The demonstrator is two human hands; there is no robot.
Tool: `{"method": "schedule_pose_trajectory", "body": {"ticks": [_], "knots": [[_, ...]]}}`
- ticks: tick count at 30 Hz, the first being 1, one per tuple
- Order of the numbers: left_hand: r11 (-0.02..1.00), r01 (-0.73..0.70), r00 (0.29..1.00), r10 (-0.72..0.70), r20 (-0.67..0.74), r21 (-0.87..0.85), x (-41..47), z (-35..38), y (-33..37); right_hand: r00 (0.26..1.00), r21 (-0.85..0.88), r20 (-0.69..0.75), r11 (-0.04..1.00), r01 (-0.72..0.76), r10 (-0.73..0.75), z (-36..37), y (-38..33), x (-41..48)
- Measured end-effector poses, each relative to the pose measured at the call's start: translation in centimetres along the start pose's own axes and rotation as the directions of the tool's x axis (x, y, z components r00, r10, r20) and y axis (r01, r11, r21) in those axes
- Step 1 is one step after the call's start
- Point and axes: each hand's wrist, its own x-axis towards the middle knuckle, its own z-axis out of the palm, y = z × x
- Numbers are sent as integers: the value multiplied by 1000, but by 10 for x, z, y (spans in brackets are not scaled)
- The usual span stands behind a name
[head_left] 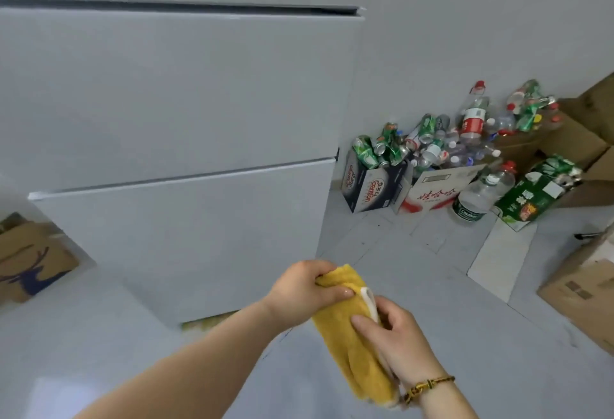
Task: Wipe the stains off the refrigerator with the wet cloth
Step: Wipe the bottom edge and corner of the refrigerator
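Holding stage, head view. Yellow cloth hangs folded btwn both hands, in front of & below the refrigerator, not touching it. Left hand grips the cloth's top end, fingers curled round it. Right hand pinches the mid-section near a white edge trim, thumb on the front, other fingers behind.

Progress: no wipe contact at this moment. Door panels look evenly pale grey w/ no stains discernible, so it cannot be told whether any part is done. Judged: cloth is being readied; wiping of the doors is left.

Containers, on the floor by the wall right of the fridge:
- dark carton, packed w/ crushed green cans
- white-and-red carton, heaped w/ clear plastic bottles
- large water bottle just beside it, apparently empty

Deer-print cardboard box at left, contents not visible.
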Motion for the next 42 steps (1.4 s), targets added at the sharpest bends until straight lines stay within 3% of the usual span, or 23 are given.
{"method": "schedule_pose_trajectory", "body": {"ticks": [4,15,18,22,28,31,36,42], "knots": [[983,22,1000,-21,8,-180,17,55,26,992,14,99,997,-79,78,-65,11,-2],[965,57,955,-128,-268,-258,127,48,35,976,-171,216,985,22,16,-110,-11,131],[967,119,943,-181,-278,-226,165,48,39,960,-253,277,967,38,34,-128,-18,169],[971,220,921,-239,-308,-96,211,36,41,967,-347,256,935,76,16,-151,-25,223],[883,410,713,-467,-522,-229,255,8,14,953,-335,291,942,22,81,-174,-21,315],[784,508,551,-614,-565,-356,274,34,-16,924,-346,371,937,51,87,-175,-5,372],[649,475,344,-759,-553,-595,308,102,-75,862,-323,492,945,49,123,-172,41,441],[622,364,175,-777,-605,-693,354,163,-179,862,-316,479,949,-11,169,-127,157,520]]}}
